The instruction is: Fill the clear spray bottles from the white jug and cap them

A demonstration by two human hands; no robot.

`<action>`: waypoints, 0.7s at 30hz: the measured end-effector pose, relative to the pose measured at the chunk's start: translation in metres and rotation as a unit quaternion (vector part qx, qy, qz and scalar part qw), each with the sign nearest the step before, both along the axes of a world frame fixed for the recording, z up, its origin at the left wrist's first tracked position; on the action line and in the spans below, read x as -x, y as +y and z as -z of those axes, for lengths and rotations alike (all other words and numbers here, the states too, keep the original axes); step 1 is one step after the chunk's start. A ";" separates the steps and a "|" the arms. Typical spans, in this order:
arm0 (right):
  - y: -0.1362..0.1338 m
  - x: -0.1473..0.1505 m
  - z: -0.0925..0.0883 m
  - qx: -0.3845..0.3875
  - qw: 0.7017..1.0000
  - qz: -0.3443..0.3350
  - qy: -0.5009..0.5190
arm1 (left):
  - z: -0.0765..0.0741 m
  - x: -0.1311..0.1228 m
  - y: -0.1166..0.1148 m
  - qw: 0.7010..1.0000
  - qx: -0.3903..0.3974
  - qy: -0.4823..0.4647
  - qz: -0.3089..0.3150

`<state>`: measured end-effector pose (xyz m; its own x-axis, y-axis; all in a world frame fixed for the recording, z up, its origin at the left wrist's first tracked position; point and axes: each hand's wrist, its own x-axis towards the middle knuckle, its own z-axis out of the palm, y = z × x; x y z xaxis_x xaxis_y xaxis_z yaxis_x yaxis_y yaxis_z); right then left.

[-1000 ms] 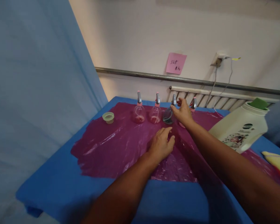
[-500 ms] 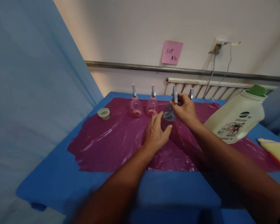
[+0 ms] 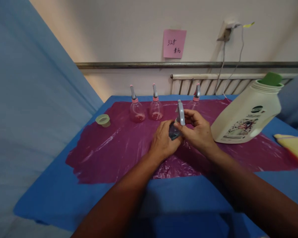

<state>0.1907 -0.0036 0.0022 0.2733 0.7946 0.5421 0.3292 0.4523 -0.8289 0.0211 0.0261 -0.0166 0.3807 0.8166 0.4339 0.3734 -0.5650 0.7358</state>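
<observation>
Both hands are on a clear spray bottle point(image 3: 174, 132) with a grey trigger head, over the middle of the purple plastic sheet. My left hand point(image 3: 162, 140) is wrapped round the bottle's body from the left. The fingers of my right hand point(image 3: 197, 129) are closed at the neck, just under the grey spray head point(image 3: 180, 112). Behind, two spray bottles with pink collars, one at the left point(image 3: 137, 110) and one beside it point(image 3: 156, 109), stand upright with a little pink contents. Another pink-collared spray bottle point(image 3: 195, 103) stands behind my right hand, partly hidden by it.
To the right stands a large cream jug point(image 3: 240, 119), a green piece in its mouth. A small translucent cap point(image 3: 103, 120) lies at the left. A yellow cloth point(image 3: 291, 147) is at the right edge. The purple sheet point(image 3: 101, 158) covers part of the blue table point(image 3: 54, 185).
My right hand has brought the grey-headed spray bottle nearer and lower. My left hand, apart from it before, has closed round its body. The view has shifted slightly.
</observation>
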 end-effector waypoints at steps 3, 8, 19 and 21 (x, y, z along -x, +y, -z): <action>0.004 -0.001 0.007 -0.001 1.000 0.015 0.002 | 0.000 -0.001 -0.001 1.000 0.009 0.010 -0.005; 0.008 -0.002 0.011 -0.005 1.000 0.022 0.012 | -0.001 -0.002 -0.002 1.000 0.013 0.013 0.001; 0.002 -0.005 0.021 0.008 0.999 -0.029 -0.022 | 0.000 -0.002 0.001 0.999 0.009 0.043 -0.003; 0.005 -0.003 0.022 0.003 1.000 0.000 -0.024 | 0.000 -0.003 0.001 0.999 0.009 0.041 -0.004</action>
<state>0.1941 0.0010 -0.0198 0.2465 0.7974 0.5508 0.3689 0.4483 -0.8142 0.0240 0.0268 -0.0162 0.4083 0.8265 0.3876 0.4363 -0.5496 0.7124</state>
